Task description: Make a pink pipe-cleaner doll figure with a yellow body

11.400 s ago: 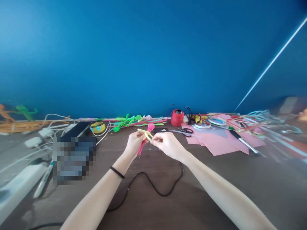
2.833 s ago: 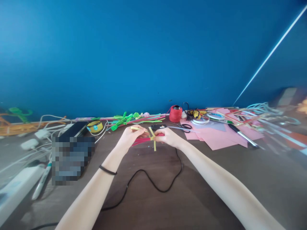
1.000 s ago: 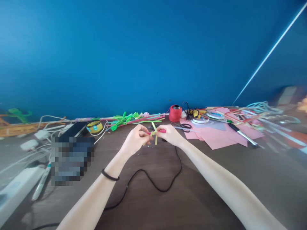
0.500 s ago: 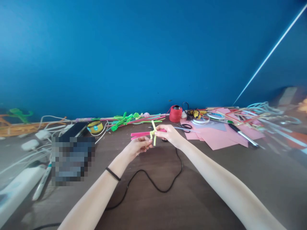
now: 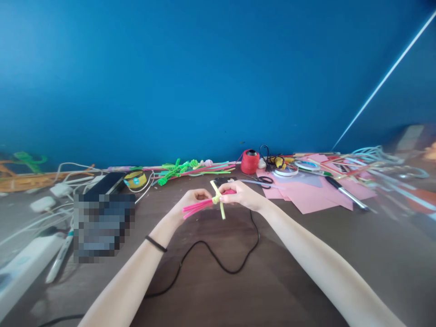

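Observation:
Between my hands, above the table, is a small bundle of pink pipe cleaners (image 5: 197,208) with a yellow pipe cleaner (image 5: 222,210) wound around it. The yellow one's two ends stick out up and down, and the pink legs spread to the left. My right hand (image 5: 236,194) is closed on the bundle's right part, thumb against the yellow winding. My left hand (image 5: 194,200) has its fingers curled at the bundle's left side, behind the pink legs. Its fingertips meet the bundle beside the winding; their exact grip is partly hidden.
Green pipe-cleaner pieces (image 5: 177,171) lie along the blue wall. Red thread spool (image 5: 250,162), scissors (image 5: 265,182), pink paper (image 5: 306,200) and a marker (image 5: 345,193) are to the right. Leftward are a dark phone (image 5: 105,185), white cables and a power strip (image 5: 30,268). A black cord (image 5: 204,243) crosses the table.
The bundle has turned, so its pink legs now point lower left, in front of my left hand. My left hand has moved slightly up and left; my right hand stays nearly in place.

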The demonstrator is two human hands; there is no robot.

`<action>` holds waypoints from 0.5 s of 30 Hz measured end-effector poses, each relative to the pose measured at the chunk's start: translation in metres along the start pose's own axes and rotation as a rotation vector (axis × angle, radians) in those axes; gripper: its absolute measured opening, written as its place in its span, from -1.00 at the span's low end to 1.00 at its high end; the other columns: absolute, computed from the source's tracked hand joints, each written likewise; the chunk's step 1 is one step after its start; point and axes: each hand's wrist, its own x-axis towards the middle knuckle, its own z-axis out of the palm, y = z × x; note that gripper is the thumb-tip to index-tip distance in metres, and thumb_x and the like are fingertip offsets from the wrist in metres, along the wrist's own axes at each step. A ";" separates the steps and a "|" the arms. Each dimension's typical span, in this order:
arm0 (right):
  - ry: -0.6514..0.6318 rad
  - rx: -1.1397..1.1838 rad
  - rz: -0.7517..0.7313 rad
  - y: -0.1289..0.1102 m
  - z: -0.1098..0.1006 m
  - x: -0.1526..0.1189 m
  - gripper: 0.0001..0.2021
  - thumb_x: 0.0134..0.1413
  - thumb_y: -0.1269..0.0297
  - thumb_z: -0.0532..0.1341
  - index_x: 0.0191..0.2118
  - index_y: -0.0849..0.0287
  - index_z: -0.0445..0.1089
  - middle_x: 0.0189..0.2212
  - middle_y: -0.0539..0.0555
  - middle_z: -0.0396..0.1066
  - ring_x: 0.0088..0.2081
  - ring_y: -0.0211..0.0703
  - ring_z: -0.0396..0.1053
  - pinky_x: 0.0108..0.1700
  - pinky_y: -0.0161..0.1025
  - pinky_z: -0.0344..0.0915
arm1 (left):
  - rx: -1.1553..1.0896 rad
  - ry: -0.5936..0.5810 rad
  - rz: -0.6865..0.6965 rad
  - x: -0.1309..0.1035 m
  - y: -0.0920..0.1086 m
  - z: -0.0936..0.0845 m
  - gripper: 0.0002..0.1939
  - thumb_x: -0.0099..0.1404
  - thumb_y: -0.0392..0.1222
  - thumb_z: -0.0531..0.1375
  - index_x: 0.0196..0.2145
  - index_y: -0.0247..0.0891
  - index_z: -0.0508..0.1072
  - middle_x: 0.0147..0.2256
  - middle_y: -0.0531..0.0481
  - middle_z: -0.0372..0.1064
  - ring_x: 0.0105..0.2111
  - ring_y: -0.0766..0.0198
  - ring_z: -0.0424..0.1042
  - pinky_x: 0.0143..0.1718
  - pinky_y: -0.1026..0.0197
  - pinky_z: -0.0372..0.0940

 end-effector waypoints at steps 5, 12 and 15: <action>-0.087 -0.165 0.002 -0.005 0.002 0.000 -0.82 -0.15 0.26 0.21 -0.41 0.27 0.42 -0.55 -0.03 0.31 -0.51 -0.35 0.13 -0.44 -0.37 0.04 | 0.210 0.041 0.058 -0.008 0.011 0.000 -0.80 -0.12 -0.13 0.28 -0.55 -0.31 0.41 -0.56 0.05 0.39 -0.54 0.37 0.31 -0.47 0.32 0.15; 0.021 -0.386 0.073 0.000 0.001 0.004 -0.85 -0.15 0.34 0.16 -0.43 0.30 0.42 -0.58 -0.02 0.31 -0.52 -0.33 0.16 -0.44 -0.37 0.06 | 0.544 0.273 0.145 -0.010 0.016 -0.003 -0.77 -0.09 -0.04 0.23 -0.57 -0.28 0.43 -0.66 0.11 0.30 -0.66 0.42 0.14 -0.62 0.32 -0.01; 0.071 -0.446 0.071 0.003 0.002 0.006 -0.86 -0.15 0.34 0.16 -0.44 0.29 0.41 -0.56 0.00 0.33 -0.49 -0.30 0.19 -0.43 -0.37 0.07 | 0.602 0.316 0.149 -0.013 0.019 0.002 -0.76 -0.07 -0.02 0.20 -0.56 -0.27 0.44 -0.66 0.10 0.31 -0.65 0.39 0.17 -0.61 0.32 -0.01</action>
